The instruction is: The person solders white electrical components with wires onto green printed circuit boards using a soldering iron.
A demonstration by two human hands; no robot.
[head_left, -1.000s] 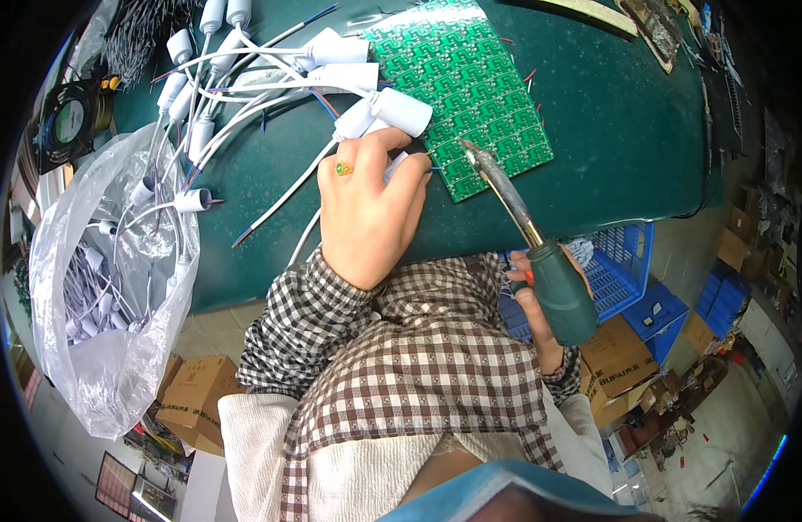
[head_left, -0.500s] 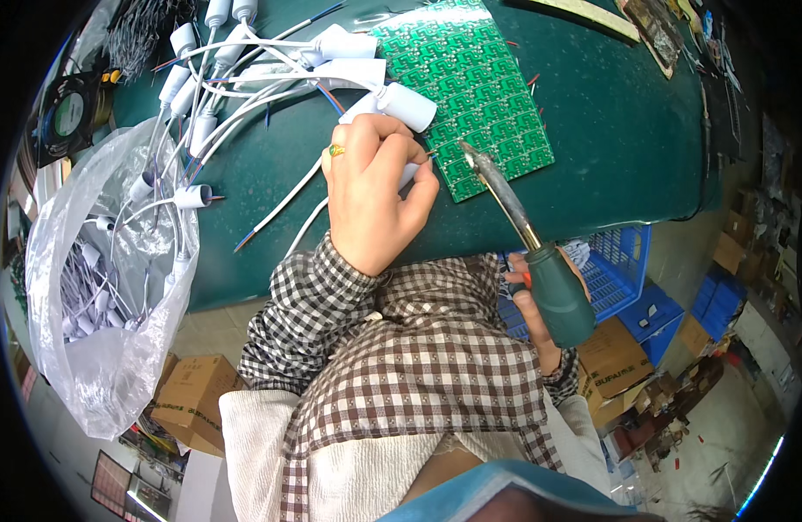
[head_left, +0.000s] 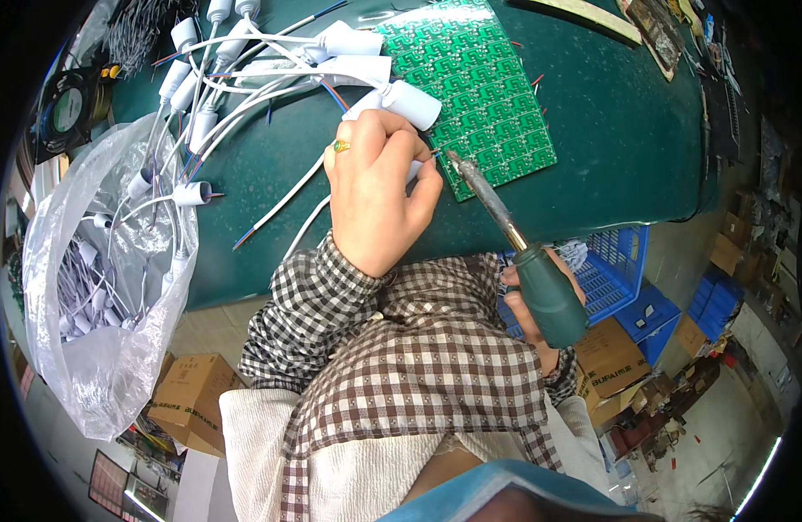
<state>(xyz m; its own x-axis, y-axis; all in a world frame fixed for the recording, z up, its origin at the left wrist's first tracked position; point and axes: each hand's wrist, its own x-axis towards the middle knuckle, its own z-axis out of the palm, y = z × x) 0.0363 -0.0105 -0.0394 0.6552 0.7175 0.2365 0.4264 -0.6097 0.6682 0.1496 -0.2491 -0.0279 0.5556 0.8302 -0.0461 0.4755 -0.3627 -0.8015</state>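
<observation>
My left hand (head_left: 376, 196) is closed at the near left corner of a green circuit board panel (head_left: 475, 83). Between its fingers is a white lamp holder (head_left: 414, 171), mostly hidden, with thin wire ends poking out by the board. Another white lamp holder (head_left: 413, 105) lies just beyond the knuckles. A soldering iron (head_left: 550, 296) with a dark green handle is gripped in my right hand (head_left: 530, 320), partly hidden behind that handle. The iron's tip is at the board's left edge, close to the wire ends; whether it touches them I cannot tell.
Several white lamp holders with cables (head_left: 235, 87) are heaped on the green table (head_left: 610, 165) at the left. A clear plastic bag (head_left: 105, 383) of more hangs at the table's left edge. A small fan (head_left: 70, 109) stands far left. Blue crates (head_left: 623, 270) sit below right.
The soldering iron has moved left, bringing its tip from over the board to the wire ends by my left fingers. My left hand has shifted very slightly to the right.
</observation>
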